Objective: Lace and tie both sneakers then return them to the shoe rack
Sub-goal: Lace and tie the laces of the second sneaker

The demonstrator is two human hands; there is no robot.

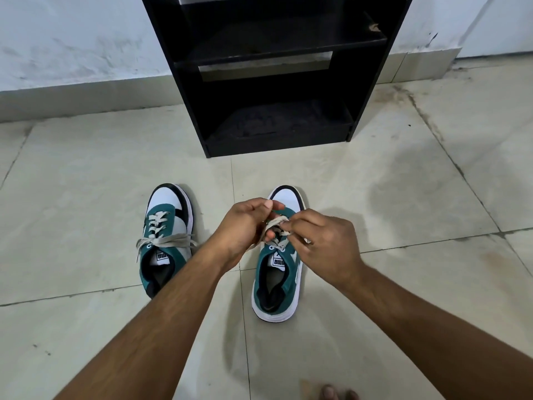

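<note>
Two green, white and black sneakers stand on the tiled floor, toes pointing at the black shoe rack (277, 82). The left sneaker (167, 241) has its beige lace threaded, with the loose ends spread to both sides. Over the right sneaker (277, 272) my left hand (245, 226) and my right hand (326, 243) both pinch its beige lace (278, 223) above the eyelets. The hands hide most of that shoe's lacing.
The rack stands against a white wall, its lower shelves dark and holding no shoes. Beige floor tiles (86, 197) spread all around. My toes (331, 392) show at the bottom edge.
</note>
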